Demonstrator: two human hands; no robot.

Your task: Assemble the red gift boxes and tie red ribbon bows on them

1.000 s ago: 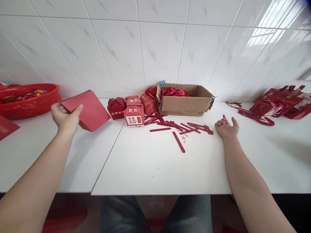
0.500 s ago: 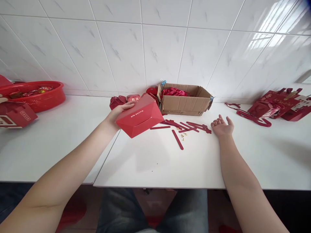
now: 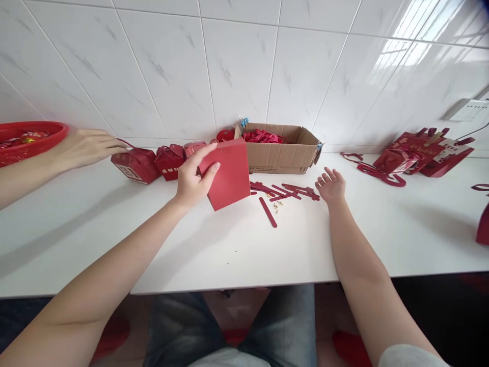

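Note:
My left hand (image 3: 194, 177) grips a flat-folded red paper box (image 3: 228, 173) by its left edge and holds it upright just above the white table (image 3: 237, 244). My right hand (image 3: 330, 184) rests on the table palm up, fingers loosely apart and holding nothing, right next to several dark red paper strips (image 3: 284, 191) and small gold pins (image 3: 277, 205). A longer red strip (image 3: 268, 212) lies alone in front of them.
An open cardboard box (image 3: 282, 150) of red ribbons stands against the tiled wall. Another person's hand (image 3: 82, 148) reaches in from the left onto a finished red gift box (image 3: 135, 164), beside more small boxes (image 3: 170, 160). A red basket (image 3: 26, 140) is far left, red bags (image 3: 424, 153) far right.
My left hand carried the folded red box from the far left to the middle and turned it upright. Another person's hand came in from the left. My right hand stayed put.

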